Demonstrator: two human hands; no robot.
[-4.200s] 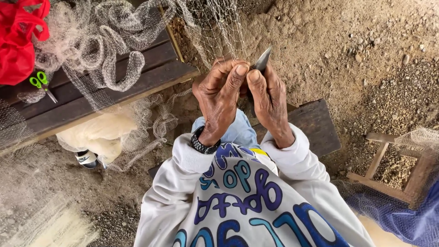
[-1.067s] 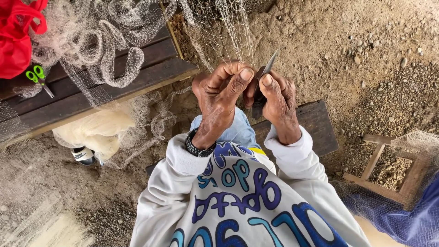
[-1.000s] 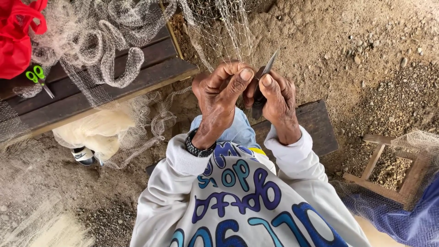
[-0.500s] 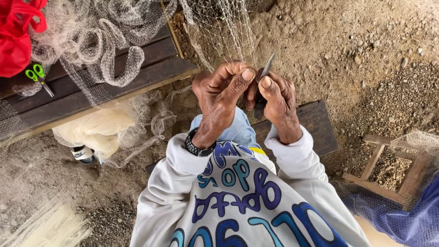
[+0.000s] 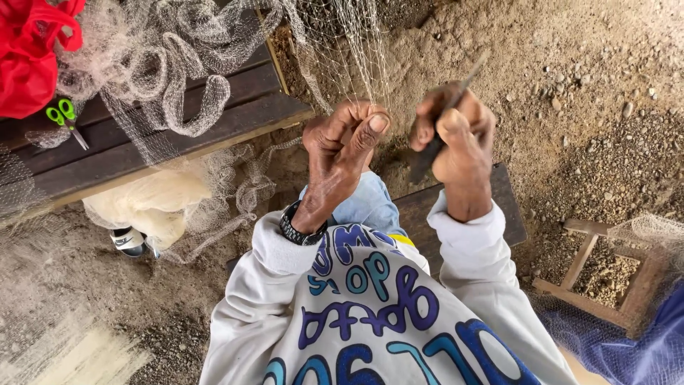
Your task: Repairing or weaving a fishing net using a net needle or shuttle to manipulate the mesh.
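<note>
Ground (image 5: 570, 78): bare packed dirt, sandy brown, scattered with small stones and gravel; even daylight, no hard shadows. Dark wooden plank table (image 5: 178, 135), upper left, slatted, its near edge running diagonally. Green-handled scissors (image 5: 64, 117) on the table near its left end; red bag (image 5: 28, 64) at the far left corner. Second dark plank (image 5: 456, 214) at centre. Small wooden frame (image 5: 605, 278) on the ground, lower right.
</note>
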